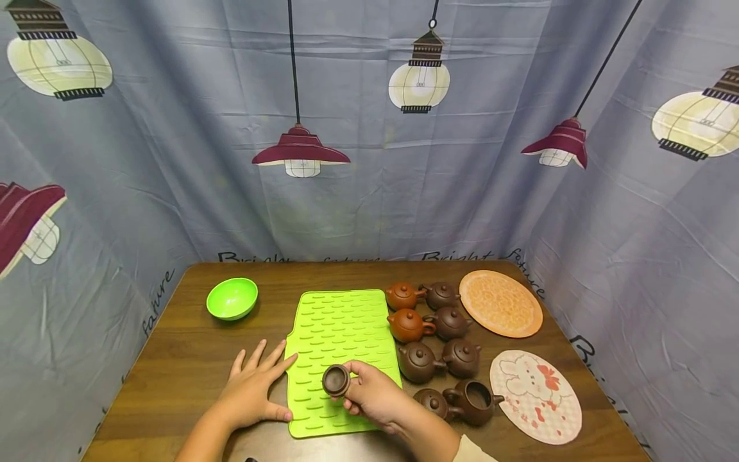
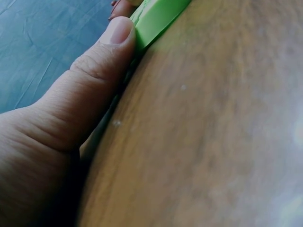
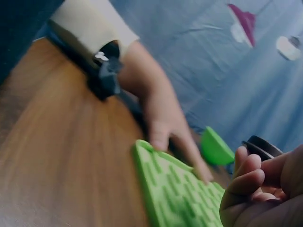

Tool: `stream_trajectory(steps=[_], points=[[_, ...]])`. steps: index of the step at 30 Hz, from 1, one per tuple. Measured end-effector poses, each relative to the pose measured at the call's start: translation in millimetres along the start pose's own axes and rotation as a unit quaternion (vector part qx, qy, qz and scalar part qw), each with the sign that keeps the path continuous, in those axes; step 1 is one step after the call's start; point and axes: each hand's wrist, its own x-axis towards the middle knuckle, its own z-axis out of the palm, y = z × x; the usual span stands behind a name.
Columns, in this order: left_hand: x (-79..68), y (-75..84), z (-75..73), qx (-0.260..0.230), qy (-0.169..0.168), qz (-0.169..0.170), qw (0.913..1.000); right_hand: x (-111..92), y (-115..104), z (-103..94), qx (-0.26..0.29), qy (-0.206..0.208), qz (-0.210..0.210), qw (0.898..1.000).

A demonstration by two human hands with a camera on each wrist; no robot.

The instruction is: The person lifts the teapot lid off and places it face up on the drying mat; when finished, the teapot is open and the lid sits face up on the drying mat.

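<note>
Over the lower part of the lime green ridged mat (image 1: 340, 327), my right hand (image 1: 375, 394) pinches a small dark brown teapot lid (image 1: 336, 380), its hollow underside facing up. The right wrist view shows the lid's stepped rim (image 3: 262, 145) above the curled fingers. My left hand (image 1: 248, 391) lies with fingers spread at the mat's left edge, thumb and forefinger touching it. In the left wrist view the thumb (image 2: 102, 54) presses against the green edge. A lidless dark brown teapot (image 1: 477, 403) stands right of my right hand, beside a lidded one (image 1: 433, 402).
Several more lidded teapots stand in pairs along the mat's right side, two of them orange-brown (image 1: 407, 325). Right of them lie an orange round placemat (image 1: 501, 303) and a bunny-print one (image 1: 537, 398). A green bowl (image 1: 233, 299) sits back left. A curtain (image 1: 358, 212) hangs behind the table.
</note>
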Motion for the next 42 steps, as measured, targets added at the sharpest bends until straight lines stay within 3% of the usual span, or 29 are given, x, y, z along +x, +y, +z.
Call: stream_trajectory(steps=[4,10,20,26,42], points=[[-0.8,0.8,-0.5,0.002,0.008,0.003,1.0,8.6,12.1,15.9,-0.03,0.004,0.007,1.0],[-1.8,1.1,0.2,0.004,0.02,0.011,0.9997,17.3,26.0,29.4,-0.12,0.033,0.02,0.992],[-4.3,2.3,2.6,0.003,0.035,0.017,0.9992,21.2,21.3,33.8,-0.161,0.03,0.061,0.985],[-3.2,1.1,3.4,0.007,0.029,0.016,0.9994,24.8,19.4,39.9,-0.209,0.052,0.058,0.975],[-2.9,-1.3,4.6,-0.008,0.025,0.006,0.9996,18.2,20.9,37.2,-0.169,0.073,0.06,0.981]])
